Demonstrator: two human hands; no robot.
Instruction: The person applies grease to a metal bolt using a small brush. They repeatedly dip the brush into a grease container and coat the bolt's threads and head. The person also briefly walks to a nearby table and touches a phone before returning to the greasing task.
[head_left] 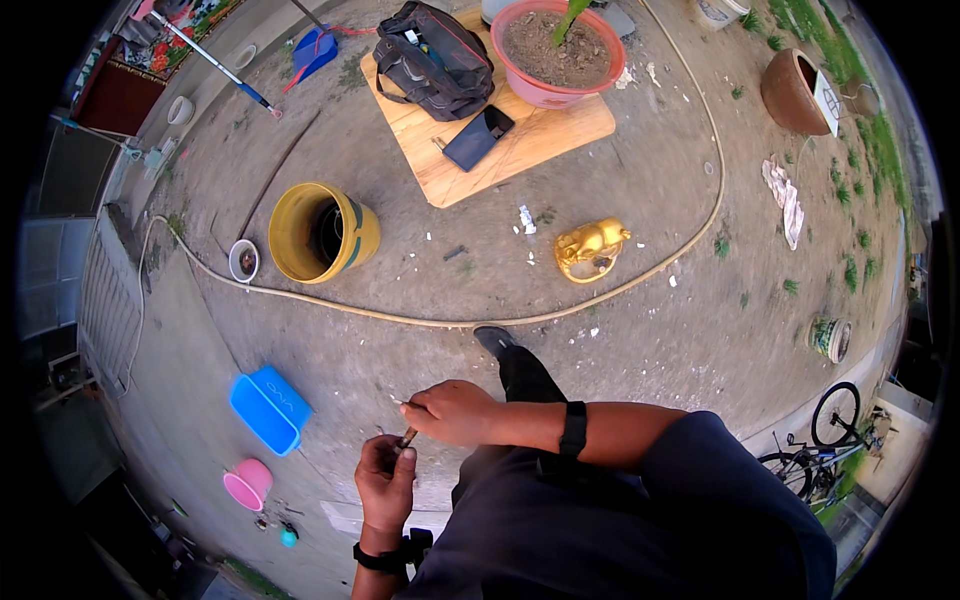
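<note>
While a short brown stick [407,437] is held nearer the wearer than the yellow bucket [322,232] & to its R, its long axis tilts, upper end leaning R. L hand [384,484] has thumb + fingers clamped on the lower end. R hand [452,412] curls over the upper end, fingers bunched; can't tell if they grip the stick or something thin. Stick lies betw. both hands, so neither's clearly nearer; it points up from L fingertips, under R ones.

Tan hose [390,321] runs on the bucket's near side. Small white pot: [243,261] just L of bucket. Blue tub [268,408]: nearer the wearer than bucket. Gold figurine [590,248]: well R of bucket. Beyond bucket, to R: wooden tabletop [560,132] w/ black tool bag [437,65], smartphone [478,138], pink planter [540,97].
</note>
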